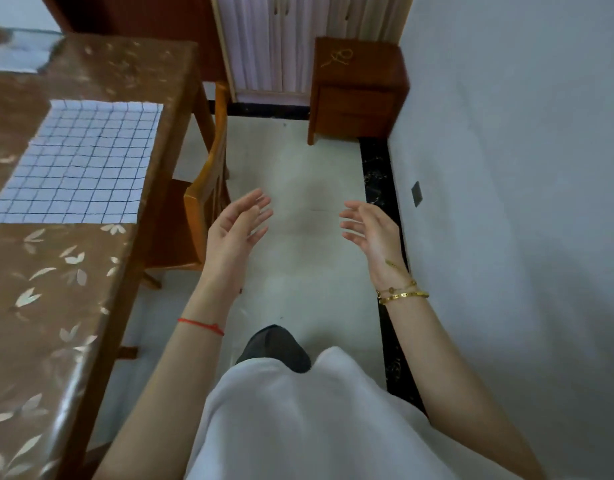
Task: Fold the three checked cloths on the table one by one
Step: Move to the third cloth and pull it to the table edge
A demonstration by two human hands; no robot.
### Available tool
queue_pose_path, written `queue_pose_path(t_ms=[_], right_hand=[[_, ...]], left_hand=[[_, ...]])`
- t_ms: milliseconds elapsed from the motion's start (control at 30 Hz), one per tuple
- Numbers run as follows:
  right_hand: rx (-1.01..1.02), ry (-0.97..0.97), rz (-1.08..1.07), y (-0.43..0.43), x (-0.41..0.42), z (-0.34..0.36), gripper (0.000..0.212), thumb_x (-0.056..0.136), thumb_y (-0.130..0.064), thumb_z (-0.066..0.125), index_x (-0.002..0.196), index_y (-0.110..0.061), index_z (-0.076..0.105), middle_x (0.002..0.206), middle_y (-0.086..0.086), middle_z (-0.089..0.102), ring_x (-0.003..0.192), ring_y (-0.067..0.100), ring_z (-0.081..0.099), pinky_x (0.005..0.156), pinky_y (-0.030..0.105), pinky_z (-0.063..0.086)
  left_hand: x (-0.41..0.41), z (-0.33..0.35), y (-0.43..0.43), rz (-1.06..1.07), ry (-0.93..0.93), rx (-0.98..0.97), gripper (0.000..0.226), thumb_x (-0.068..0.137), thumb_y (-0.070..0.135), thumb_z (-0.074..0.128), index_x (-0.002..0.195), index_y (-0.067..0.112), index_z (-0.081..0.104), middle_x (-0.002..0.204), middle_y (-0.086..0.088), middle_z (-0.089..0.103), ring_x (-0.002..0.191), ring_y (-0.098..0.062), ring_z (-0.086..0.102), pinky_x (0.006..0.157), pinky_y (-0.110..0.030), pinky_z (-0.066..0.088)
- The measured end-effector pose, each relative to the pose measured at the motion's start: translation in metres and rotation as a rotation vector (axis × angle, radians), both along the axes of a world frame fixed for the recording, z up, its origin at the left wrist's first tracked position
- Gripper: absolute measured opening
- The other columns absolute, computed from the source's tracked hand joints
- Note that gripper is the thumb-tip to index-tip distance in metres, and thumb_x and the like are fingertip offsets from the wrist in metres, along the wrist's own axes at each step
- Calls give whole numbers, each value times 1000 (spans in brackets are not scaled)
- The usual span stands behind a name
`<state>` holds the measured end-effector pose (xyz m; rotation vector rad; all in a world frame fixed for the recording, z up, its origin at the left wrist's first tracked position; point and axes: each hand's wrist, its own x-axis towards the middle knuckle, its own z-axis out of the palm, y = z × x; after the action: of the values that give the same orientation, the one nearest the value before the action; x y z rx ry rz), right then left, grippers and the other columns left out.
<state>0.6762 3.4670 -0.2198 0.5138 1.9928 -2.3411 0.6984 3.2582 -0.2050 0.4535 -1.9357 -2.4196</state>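
Left hand point(237, 230) is empty, palm turned inward, fingers spread and loosely curled. Red string bracelet point(201, 326) sits on that forearm. Right hand point(369, 233) mirrors it: empty, palm inward, fingers apart. Gold bangles point(402, 293) are on that wrist. Both hands are raised over the pale tiled floor point(298, 174), well apart from each other and off to the right of the table, touching nothing.

Checked cloth point(78, 162), white with a dark grid, lies flat and spread out on the table point(49, 289), near its right edge. A second pale cloth point(18, 58) lies further back at the table's far left, partly cut off by the frame edge; its pattern is too blurred to tell. No third cloth is in view. The tabletop has a glossy brown cover with a leaf print.

A wooden chair point(203, 195) is tucked beside the table's right edge, between the table and the left hand. A wooden nightstand point(354, 91) stands against the wall ahead, with a yellow cord point(338, 58) on top. White curtains point(281, 43) hang to its left. A dark wall socket point(416, 193) sits low on the right wall. No readable text or labels anywhere.
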Motion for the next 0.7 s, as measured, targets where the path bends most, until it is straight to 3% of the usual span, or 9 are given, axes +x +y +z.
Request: queue_pose_path(t_ms=[133,500,700], right_hand=[[-3,4,80,-8,-58,-7,25,102,-15,46,109,-4,67,95,7,69,82,16,62,73,24,53],[79,27,317,-72,-242,-9,26,102,-17,46,108,-8,69,105,15,70,88,20,64,82,34,54],[60,46,421,-124,-335,5,26,102,-18,46,111,-7,67,104,10,71,92,19,66,80,28,56]], left_hand=[[-43,-2,-3,73,19,-24,32,102,17,49,132,15,60,123,3,69,114,-12,66,102,-35,51],[-186,2,-52,247,50,33,31,102,16,50,131,15,60,125,-1,69,118,-16,64,108,-43,46],[-262,10,-94,356,66,10,31,102,16,49,130,13,61,125,-4,69,117,-17,64,107,-43,46]])
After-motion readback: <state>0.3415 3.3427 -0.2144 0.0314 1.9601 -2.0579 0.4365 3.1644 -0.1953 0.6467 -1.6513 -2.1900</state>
